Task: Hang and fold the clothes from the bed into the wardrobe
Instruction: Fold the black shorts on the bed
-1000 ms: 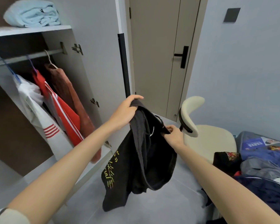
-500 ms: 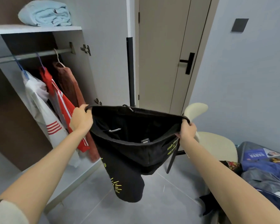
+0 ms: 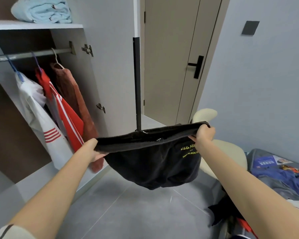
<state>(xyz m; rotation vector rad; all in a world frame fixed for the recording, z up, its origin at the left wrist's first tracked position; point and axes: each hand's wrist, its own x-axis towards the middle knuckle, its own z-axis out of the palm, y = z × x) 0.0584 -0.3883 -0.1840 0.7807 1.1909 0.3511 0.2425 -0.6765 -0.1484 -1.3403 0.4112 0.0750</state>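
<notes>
A black garment [image 3: 155,163] with yellow lettering hangs stretched out between my two hands in the middle of the view. My left hand [image 3: 93,149] grips the left end of its waistband. My right hand [image 3: 204,134] grips the right end, a little higher. The open wardrobe [image 3: 86,94] stands at left. On its rail [image 3: 29,55] hang a white top [image 3: 36,114], a red top [image 3: 66,114] and a rust-brown garment [image 3: 74,97]. More clothes [image 3: 283,180] lie piled on the bed at right.
A folded light blue blanket [image 3: 43,10] lies on the wardrobe's upper shelf. A cream chair [image 3: 226,152] stands behind the garment, before a closed door [image 3: 173,57] with a black handle. Grey tiled floor [image 3: 128,213] spreads below my arms.
My hands pulled the bunched garment apart into a wide stretched band, then lowered and flattened it. Its legs swung up from hanging down. The view shifted slightly left to right.
</notes>
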